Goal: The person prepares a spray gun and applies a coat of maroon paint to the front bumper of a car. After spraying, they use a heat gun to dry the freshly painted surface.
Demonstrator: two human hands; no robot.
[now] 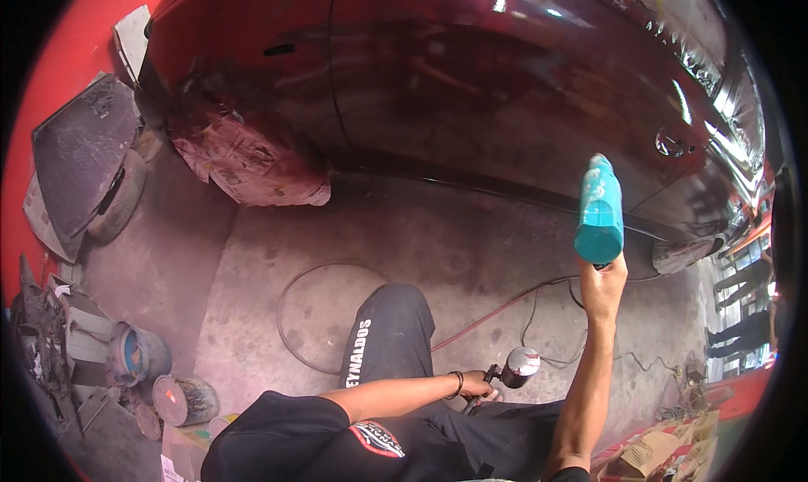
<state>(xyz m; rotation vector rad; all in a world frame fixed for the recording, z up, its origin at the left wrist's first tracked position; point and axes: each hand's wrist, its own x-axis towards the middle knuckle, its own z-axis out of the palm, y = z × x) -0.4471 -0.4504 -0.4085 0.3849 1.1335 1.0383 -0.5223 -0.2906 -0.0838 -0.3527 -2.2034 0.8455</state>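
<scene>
My right hand [603, 290], arm stretched forward, grips a teal heat gun [600, 217] with whitish smears. Its nozzle faces the lower side of a dark red car [471, 103] and seems apart from the panel. Close to my lap, my left hand [478, 386] is closed round a spray gun [495, 373]; a round cup [522, 362], pale on top, sits at its far end. Part of the spray gun's handle is hidden by my fingers. Glossy reflections run over the car's doors.
Paint-stained paper [244, 158] masks the car's wheel at left. A hose [484, 318] and thin cables [631, 357] lie across the concrete floor [261, 246]. Buckets [185, 400] and loose panels [84, 158] stand at left. Cardboard [656, 452] lies lower right; people's legs [745, 335] show at far right.
</scene>
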